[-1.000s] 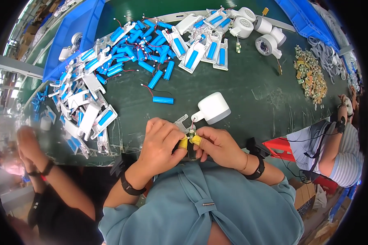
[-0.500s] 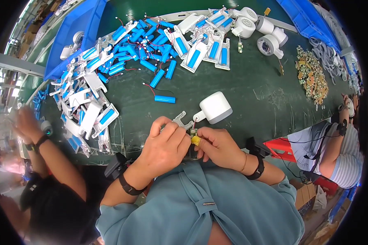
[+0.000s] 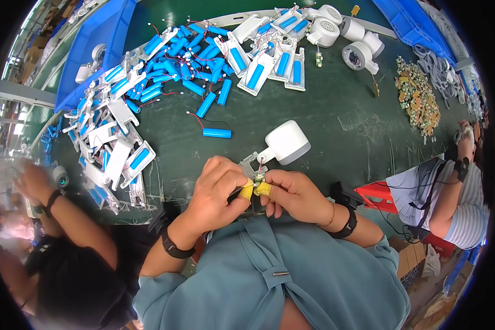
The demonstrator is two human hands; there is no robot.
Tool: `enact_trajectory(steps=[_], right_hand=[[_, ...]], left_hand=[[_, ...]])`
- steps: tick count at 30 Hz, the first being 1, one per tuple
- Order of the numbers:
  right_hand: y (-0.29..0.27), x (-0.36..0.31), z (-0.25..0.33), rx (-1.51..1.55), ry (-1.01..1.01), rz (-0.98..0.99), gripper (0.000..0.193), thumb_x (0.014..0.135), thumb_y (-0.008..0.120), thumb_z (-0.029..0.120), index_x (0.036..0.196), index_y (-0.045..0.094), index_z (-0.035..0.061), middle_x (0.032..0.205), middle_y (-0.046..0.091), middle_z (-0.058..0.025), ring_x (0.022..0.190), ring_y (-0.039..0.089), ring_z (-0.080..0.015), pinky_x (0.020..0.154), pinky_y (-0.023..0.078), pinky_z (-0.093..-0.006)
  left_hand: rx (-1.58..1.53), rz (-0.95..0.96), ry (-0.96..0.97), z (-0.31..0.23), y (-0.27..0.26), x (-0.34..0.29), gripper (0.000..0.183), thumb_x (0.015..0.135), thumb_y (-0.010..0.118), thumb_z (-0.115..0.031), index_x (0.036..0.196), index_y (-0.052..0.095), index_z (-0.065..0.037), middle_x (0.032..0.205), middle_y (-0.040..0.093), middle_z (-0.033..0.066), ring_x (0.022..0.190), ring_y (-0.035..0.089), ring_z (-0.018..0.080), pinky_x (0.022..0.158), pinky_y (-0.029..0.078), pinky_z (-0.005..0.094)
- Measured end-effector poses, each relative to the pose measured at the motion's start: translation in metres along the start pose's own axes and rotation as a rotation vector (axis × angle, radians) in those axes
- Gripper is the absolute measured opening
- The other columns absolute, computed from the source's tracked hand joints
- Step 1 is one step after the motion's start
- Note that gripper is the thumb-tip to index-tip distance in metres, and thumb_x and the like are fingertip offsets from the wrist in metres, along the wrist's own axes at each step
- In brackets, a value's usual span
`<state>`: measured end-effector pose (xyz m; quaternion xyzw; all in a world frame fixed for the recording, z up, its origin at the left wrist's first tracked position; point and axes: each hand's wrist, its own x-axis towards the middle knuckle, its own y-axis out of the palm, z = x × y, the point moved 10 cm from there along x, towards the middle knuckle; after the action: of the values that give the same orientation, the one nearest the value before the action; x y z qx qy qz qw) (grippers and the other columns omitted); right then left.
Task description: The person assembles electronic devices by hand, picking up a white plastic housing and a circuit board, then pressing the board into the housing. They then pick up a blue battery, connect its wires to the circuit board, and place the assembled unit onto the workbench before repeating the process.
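Seemingly wiring circuit board [image 3: 259, 178], clasping it in right hand [image 3: 292, 193], pinching tiny indistinct part [image 3: 252, 185] in left hand [image 3: 215, 188], needing alignment next.

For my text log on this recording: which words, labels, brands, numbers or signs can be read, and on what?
None can be read.
Small circuit board: any markings are too small to read.
White cup-shaped housing: no readable marking.
Loose blue battery cell: none legible.
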<state>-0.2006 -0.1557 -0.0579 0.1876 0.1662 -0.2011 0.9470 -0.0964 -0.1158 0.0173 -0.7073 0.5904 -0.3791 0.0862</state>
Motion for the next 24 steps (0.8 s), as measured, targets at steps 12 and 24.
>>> enact_trajectory(steps=[12,24], right_hand=[[0.000,-0.001,-0.003,0.049,0.052,0.039,0.017,0.102,0.044,0.012,0.098,0.057,0.0019,0.082,0.061,-0.0023,0.066,0.062,-0.0073,0.056,0.049,-0.0200],[-0.009,0.002,0.012,-0.411,-0.255,-0.271,0.005,0.094,0.051,0.003,0.092,0.053,0.0000,0.080,0.063,-0.0073,0.059,0.063,-0.0125,0.053,0.050,-0.0266]], left_hand=[[0.253,0.090,0.303,-0.035,0.002,0.007,0.036,0.054,0.074,-0.001,0.087,0.060,0.000,0.090,0.058,0.0106,0.080,0.055,0.0299,0.069,0.050,0.0398],[0.223,-0.051,-0.075,-0.007,0.003,-0.004,0.027,0.067,0.068,0.003,0.093,0.063,0.002,0.091,0.061,0.0130,0.078,0.058,0.0300,0.064,0.050,0.0370]])
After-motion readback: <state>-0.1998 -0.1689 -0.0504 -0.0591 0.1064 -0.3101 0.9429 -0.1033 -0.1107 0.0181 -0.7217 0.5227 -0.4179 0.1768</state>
